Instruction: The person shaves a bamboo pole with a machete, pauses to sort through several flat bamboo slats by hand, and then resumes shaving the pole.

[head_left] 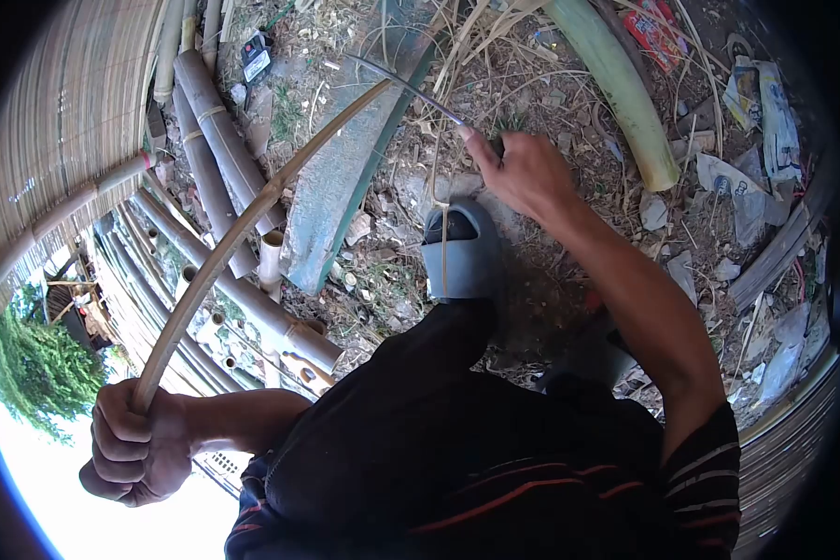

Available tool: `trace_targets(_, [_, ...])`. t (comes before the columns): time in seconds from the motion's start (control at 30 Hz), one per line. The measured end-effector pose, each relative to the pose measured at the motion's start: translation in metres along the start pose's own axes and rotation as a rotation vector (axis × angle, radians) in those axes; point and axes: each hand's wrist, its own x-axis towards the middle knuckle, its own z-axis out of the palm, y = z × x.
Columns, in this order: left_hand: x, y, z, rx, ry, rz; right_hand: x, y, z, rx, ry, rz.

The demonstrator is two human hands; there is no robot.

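My left hand (135,446) is wrapped around the near end of a long, curved bamboo strip (219,257), which slants up and away to the right. In my right hand (529,173) is a knife (411,91) with a narrow blade pointing up and left. The blade crosses the strip's far tip in this view. Below my right hand, a grey-blue slide sandal (464,261) is on my foot, and a thin pale strip (443,247) runs over it.
Cut bamboo poles (224,140) lie at the left beside a woven bamboo screen (65,112). A weathered board (331,187) rests on the ground ahead. A thick green stalk (616,84) lies at upper right, with plastic wrappers (779,121) and shavings scattered about.
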Motion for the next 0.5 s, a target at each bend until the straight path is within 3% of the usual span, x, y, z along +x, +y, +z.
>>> trace_targets(0.03, [0.001, -0.002, 0.002, -0.016, -0.008, 0.010, 0.008, 0.006, -0.004, -0.027, -0.080, 0.245])
trace_targets(0.17, [0.002, 0.003, -0.002, -0.045, 0.021, -0.029, -0.016, 0.024, -0.004, -0.100, 0.008, 0.034])
trace_targets(0.2, [0.004, 0.005, -0.005, -0.010, 0.066, -0.019, -0.004, 0.031, -0.011, -0.118, -0.014, 0.193])
trace_targets(0.33, [0.014, -0.001, -0.003, -0.028, 0.253, 0.004, 0.008, 0.010, -0.042, 0.037, -0.185, 0.413])
trace_targets(0.4, [0.019, -0.006, 0.005, -0.002, 0.321, 0.079, -0.002, -0.012, -0.042, 0.076, -0.102, 0.313])
trace_targets(0.5, [0.012, 0.005, -0.006, 0.207, 0.150, -0.035, -0.029, -0.070, -0.033, 0.270, 0.012, 0.003])
